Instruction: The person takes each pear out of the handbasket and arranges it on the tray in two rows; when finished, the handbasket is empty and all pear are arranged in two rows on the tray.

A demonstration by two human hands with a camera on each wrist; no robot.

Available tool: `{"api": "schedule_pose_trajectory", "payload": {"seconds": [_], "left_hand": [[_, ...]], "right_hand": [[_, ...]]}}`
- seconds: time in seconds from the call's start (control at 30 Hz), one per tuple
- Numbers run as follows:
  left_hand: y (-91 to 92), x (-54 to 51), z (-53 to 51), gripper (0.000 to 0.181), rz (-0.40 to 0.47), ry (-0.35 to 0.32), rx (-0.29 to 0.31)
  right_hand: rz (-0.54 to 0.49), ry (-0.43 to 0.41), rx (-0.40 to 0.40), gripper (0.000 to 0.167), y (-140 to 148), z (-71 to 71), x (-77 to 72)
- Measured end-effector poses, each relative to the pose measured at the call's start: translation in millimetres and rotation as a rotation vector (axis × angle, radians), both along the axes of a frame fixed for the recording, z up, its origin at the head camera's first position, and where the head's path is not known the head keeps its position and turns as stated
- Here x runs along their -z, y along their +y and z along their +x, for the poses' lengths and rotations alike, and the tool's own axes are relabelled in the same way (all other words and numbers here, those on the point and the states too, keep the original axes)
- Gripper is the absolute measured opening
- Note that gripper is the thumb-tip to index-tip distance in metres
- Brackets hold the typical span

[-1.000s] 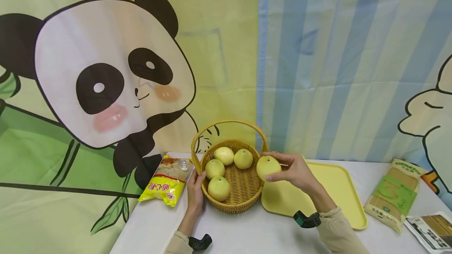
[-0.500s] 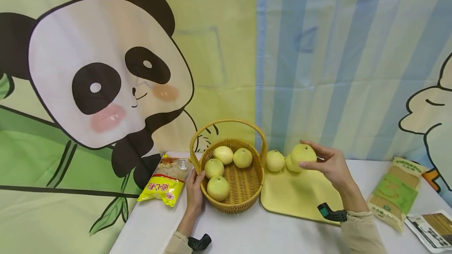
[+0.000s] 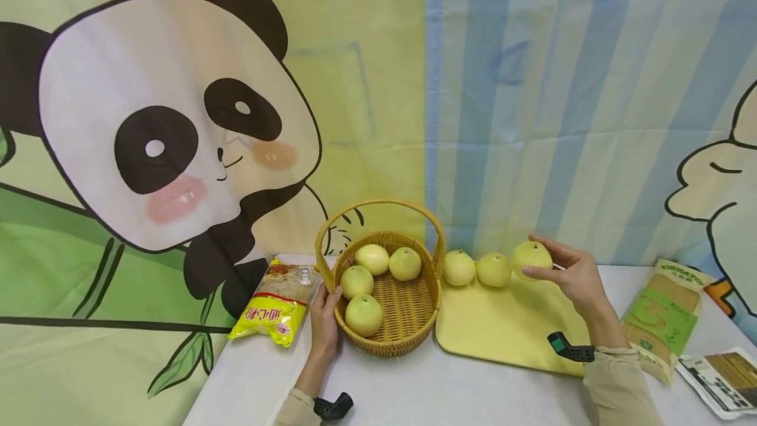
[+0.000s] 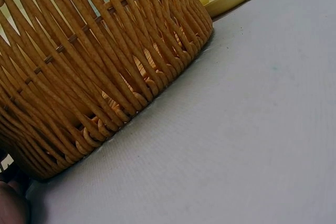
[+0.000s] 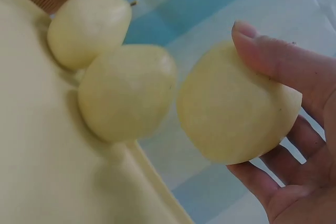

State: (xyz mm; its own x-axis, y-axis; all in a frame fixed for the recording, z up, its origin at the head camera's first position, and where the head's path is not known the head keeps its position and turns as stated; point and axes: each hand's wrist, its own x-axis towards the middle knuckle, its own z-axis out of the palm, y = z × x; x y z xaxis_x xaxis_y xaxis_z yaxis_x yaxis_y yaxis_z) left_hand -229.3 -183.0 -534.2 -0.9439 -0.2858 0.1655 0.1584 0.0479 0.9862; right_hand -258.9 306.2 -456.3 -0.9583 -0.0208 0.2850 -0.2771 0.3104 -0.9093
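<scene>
My right hand [image 3: 582, 281] holds a round pale-yellow pear [image 3: 530, 260] between thumb and fingers over the yellow tray [image 3: 503, 340]. In the right wrist view the held pear [image 5: 236, 106] appears just above the tray, beside a pear [image 5: 128, 93] on it. Another pear [image 3: 458, 268] sits at the tray's back left. With the thumb at the rim, my left hand [image 3: 324, 321] grips the left side of the wicker basket [image 3: 408, 317]. Several pears [image 3: 363, 315] lie inside the basket along its left and back. The left wrist view shows the basket's woven wall [image 4: 105, 51].
A yellow bag of food [image 3: 278, 301] lies left of the basket. Right of the tray are a green-labelled noodle pack [image 3: 665, 314] and a flat white-and-brown packet [image 3: 724, 380]. A printed cloth backdrop [image 3: 378, 84] rises behind the white table [image 3: 426, 393].
My right hand has carried the pear from the basket's right rim rightward over the tray, past the two pears there. My left hand keeps its hold on the basket.
</scene>
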Motion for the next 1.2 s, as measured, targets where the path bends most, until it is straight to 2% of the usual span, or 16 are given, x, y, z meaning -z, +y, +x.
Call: {"api": "schedule_pose_trajectory", "payload": {"seconds": [0.3,0.57,0.67,0.9,1.2], "left_hand": [[0.8,-0.9,0.3,0.046,0.0,-0.001,-0.003],[0.8,-2.5,0.5,0.048,0.007,0.002,0.006],[0.7,-1.8,0.9,0.047,0.009,0.004,0.006],[1.4,-2.4,2.9,0.046,-0.008,0.005,-0.013],[1.4,-2.7,1.3,0.047,-0.011,0.005,-0.001]], "right_hand": [[0.011,-0.06,0.065,0.072,13,-9.0,28.3],[0.114,-0.148,0.106,0.078,13,-17.4,45.9],[0.133,-0.141,0.088,0.079,11,-18.6,49.5],[0.116,-0.072,-0.013,0.078,11,-18.8,51.8],[0.129,-0.078,-0.046,0.083,12,-18.1,51.0]]}}
